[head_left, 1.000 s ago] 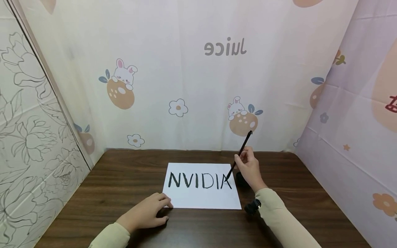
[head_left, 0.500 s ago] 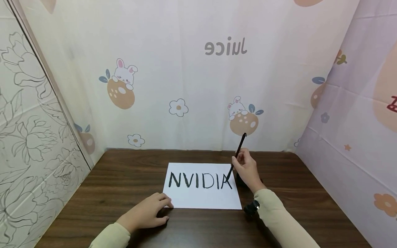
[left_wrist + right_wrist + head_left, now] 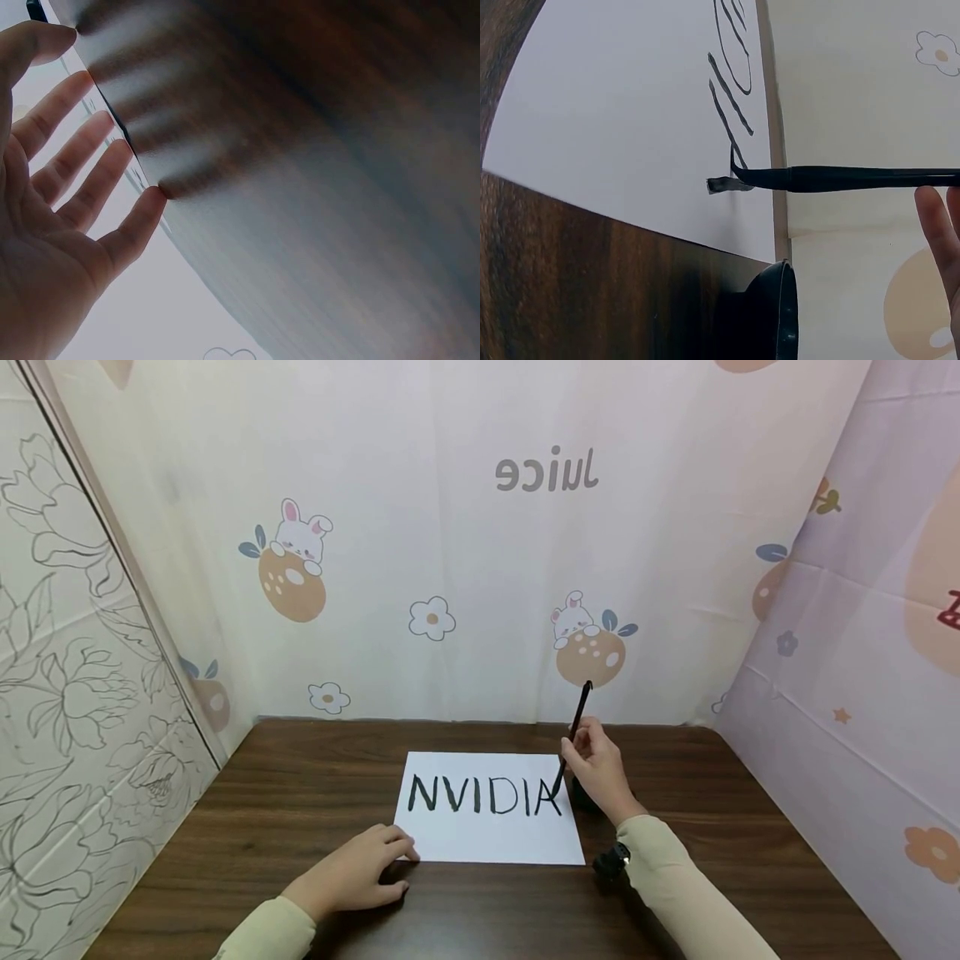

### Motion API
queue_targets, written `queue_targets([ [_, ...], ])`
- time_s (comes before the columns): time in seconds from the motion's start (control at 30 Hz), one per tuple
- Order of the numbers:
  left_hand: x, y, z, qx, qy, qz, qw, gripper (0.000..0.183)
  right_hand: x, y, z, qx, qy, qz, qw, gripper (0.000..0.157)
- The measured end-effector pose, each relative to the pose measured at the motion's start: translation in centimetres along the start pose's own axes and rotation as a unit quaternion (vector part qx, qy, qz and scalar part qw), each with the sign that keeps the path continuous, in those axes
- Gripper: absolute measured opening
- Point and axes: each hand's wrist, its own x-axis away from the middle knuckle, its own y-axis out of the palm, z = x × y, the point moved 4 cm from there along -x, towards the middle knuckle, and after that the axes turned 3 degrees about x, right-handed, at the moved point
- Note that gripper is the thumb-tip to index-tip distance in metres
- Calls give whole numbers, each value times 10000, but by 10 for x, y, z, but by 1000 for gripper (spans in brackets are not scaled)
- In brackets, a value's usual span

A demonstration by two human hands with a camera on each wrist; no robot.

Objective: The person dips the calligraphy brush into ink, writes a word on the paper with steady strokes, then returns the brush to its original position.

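A sheet of white paper [image 3: 487, 843] lies on the table, bearing the black painted letters "NVIDIA" [image 3: 483, 796]. Pinched in my right hand [image 3: 597, 768] is a black paintbrush [image 3: 576, 727], held steeply over the paper's right side. In the right wrist view, the dark bristles [image 3: 761, 177] reach the last letter "A", their fine tip bent on the paper. My left hand [image 3: 367, 870] lies at the sheet's lower left corner with its fingertips on the edge. The left wrist view has those fingers [image 3: 75, 157] spread and gently bent, with nothing gripped.
A dark bowl [image 3: 776, 315] stands just right of the paper, mostly hidden behind my right hand in the head view. The brown wooden table [image 3: 300, 793] meets a patterned curtain [image 3: 450, 543] at its back edge. A black device [image 3: 611, 860] sits at my right wrist.
The brush tip has slid a little to the right across the last "A". Its upper end has swung left, so the brush stands more upright. My left hand stays put.
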Motion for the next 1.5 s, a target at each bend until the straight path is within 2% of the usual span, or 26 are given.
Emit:
queue_targets([
  [0.4,0,0,-2,-21,-37,-24,10000,27,-3,-5,0,85,-26,91,9999,21],
  [0.63,0,-2,-1,8,24,13,10000,27,-6,-12,-7,-184,-11,291,9994,21],
  [0.7,0,-2,-1,0,29,31,10000,27,-8,-15,-12,-255,-1,322,9992,21],
  [0.93,0,-1,-1,37,-76,-57,9999,26,-12,-30,-56,-576,40,290,9979,22],
  [1.07,0,1,-2,14,-53,-39,10000,26,-14,-35,-57,-660,109,284,9974,28],
  [1.3,1,2,-2,-18,190,196,9996,27,-18,-46,-65,-681,217,159,9973,34],
  [1.5,1,4,-4,-11,178,170,9997,28,-20,-58,-76,-559,177,31,9983,35],
])
